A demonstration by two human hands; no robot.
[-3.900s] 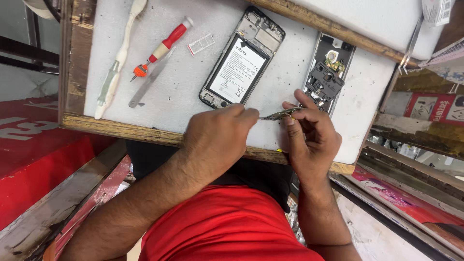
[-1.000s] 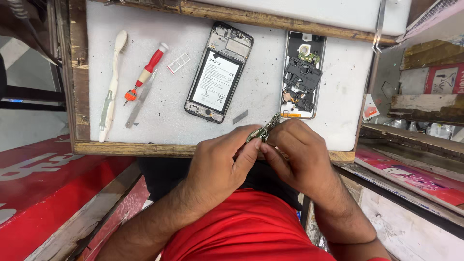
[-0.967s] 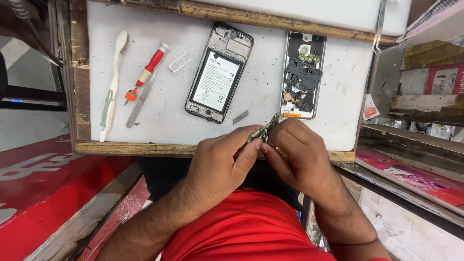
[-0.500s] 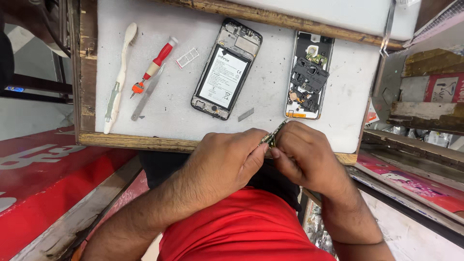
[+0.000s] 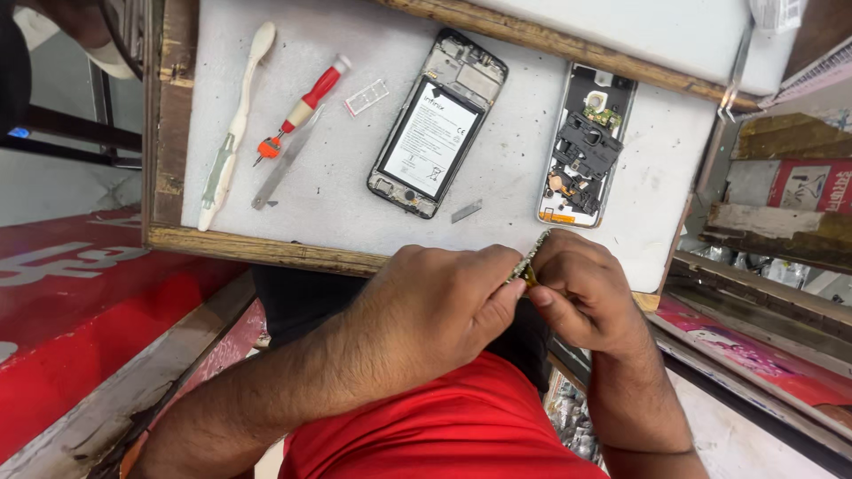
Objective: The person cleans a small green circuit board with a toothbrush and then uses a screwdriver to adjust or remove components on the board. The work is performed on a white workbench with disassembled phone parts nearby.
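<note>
We pinched a thin greenish circuit strip (image 5: pixel 532 260) between both hands at the near edge of the white work mat (image 5: pixel 337 208).

Our left hand (image 5: pixel 435 306) and right hand (image 5: pixel 581 293) closed tightly on the strip, its long axis slanting up and away toward the mat. Compared with half a second before, the strip sat slightly farther right along that edge.

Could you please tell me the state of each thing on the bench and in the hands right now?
Opened phone: back off, battery exposed, lying flat.
Phone back housing: separated, inner parts showing.
Small circuit board: pinched between left hand and right hand.
Red screwdriver: lying unused.
SIM tray: removed, lying flat.
</note>
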